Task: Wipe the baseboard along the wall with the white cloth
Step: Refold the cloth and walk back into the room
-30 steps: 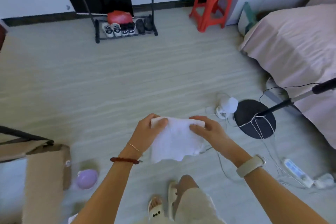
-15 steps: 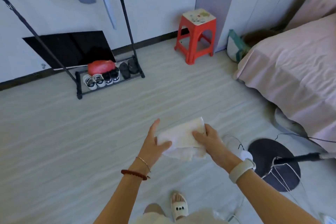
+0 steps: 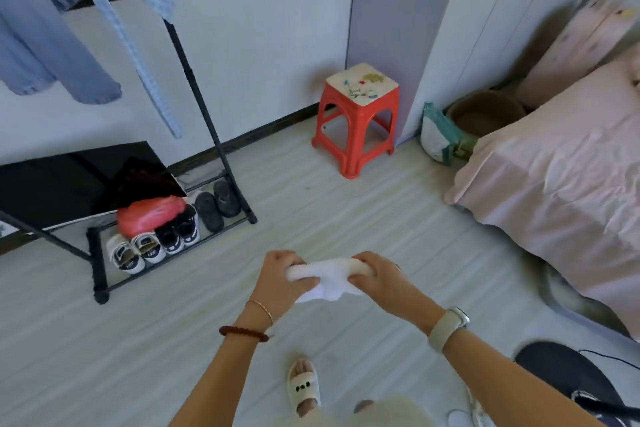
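White cloth (image 3: 325, 279) is bunched between both hands, held above the floor (image 3: 173, 340) mid-room, well apart from the wall. Left hand (image 3: 282, 276) has its grip curled round the cloth's left end; right hand (image 3: 375, 274) has its grip curled round the right end. Looks like prep: folding or wringing the cloth into a pad, no wiping started.

Baseboard (image 3: 273, 128) is the dark strip at the foot of the wall, open run between the clothes rack (image 3: 207, 121) and red stool (image 3: 358, 118).

Next, my read: walk over, crouch, hand the cloth to one hand, press it flat on the strip.

Hard to see: the baseboard behind the dark panel (image 3: 69, 177) and shoes (image 3: 166, 236) is hidden. Behind the stool it's partly blocked. Whether the cloth is damp: can't tell. Body and one foot are cut off at the bottom edge.
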A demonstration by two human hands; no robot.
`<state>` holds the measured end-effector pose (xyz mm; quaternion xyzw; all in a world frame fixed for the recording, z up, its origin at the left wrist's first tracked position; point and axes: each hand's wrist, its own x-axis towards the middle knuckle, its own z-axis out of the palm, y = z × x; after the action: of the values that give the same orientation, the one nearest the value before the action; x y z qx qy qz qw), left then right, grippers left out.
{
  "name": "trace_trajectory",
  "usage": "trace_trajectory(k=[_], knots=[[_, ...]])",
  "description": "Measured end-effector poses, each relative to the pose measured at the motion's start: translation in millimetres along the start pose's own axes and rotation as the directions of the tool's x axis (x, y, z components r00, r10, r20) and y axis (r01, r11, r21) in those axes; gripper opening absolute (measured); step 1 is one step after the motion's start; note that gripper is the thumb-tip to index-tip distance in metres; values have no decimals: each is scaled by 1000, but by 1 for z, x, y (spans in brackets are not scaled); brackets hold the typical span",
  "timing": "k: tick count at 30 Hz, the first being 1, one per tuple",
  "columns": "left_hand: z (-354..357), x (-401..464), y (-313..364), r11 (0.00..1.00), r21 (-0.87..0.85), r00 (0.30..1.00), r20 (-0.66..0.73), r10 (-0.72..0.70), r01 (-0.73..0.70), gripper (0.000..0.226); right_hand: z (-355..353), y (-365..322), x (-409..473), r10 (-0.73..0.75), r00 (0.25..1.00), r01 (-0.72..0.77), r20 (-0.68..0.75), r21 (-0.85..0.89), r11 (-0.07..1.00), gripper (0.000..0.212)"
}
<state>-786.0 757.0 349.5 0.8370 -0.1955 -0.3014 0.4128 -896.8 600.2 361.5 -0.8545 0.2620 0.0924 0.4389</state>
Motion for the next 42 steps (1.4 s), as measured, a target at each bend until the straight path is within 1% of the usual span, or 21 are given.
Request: trace_trajectory(k=[2,3,5,6,7,8,9,11,15,20,22,25,29,32,34,37,39,42], knots=[[-22,47,24,996,-94,998,57,14,-8,30,-23,-11,40,65,995,-57,-74,100,993,24],[-28,70,33,993,-116,996,88,-8,19,29,-35,-14,58,92,991,-76,-93,157,985,18],[-33,120,45,976,-199,990,125,-63,87,18,-57,-16,91,146,984,-113,-101,278,954,10],[-31,146,51,953,-271,984,147,-97,135,12,-67,-15,108,185,978,-141,-100,343,929,8],[-28,170,56,925,-333,977,165,-135,184,9,-77,-13,124,228,968,-169,-103,402,900,6],[-24,195,61,905,-374,975,165,-152,204,10,-86,-9,142,272,955,-194,-121,442,876,6],[-20,220,64,914,-358,978,148,-145,190,12,-95,-3,162,311,939,-210,-150,465,860,7],[-12,271,69,954,-268,987,121,-101,131,15,-113,12,206,379,904,-245,-200,486,839,8],[1,377,90,994,-74,991,105,-77,85,15,-168,39,306,505,832,-337,-229,514,789,12],[0,506,149,995,83,997,59,-59,54,23,-246,45,421,549,793,-374,-264,500,781,16],[-3,547,171,991,129,998,46,-53,47,26,-270,43,462,567,779,-393,-267,497,774,22],[-8,608,187,984,174,996,69,-62,49,27,-300,40,523,586,766,-402,-266,512,759,26],[-11,707,203,958,270,987,97,-126,96,27,-332,40,616,617,736,-407,-277,548,731,29],[-11,789,212,953,289,981,138,-135,90,29,-349,47,693,652,707,-417,-274,583,697,29],[-12,843,211,947,307,973,174,-153,94,31,-358,50,745,690,682,-455,-243,597,660,30],[-11,919,203,936,344,967,201,-157,81,32,-367,54,826,701,688,-474,-189,615,631,33],[-6,964,197,912,408,961,232,-154,48,36,-373,58,877,688,706,-445,-165,653,613,33],[10,1017,188,869,495,955,253,-155,10,41,-378,63,938,653,745,-392,-136,704,593,28]])
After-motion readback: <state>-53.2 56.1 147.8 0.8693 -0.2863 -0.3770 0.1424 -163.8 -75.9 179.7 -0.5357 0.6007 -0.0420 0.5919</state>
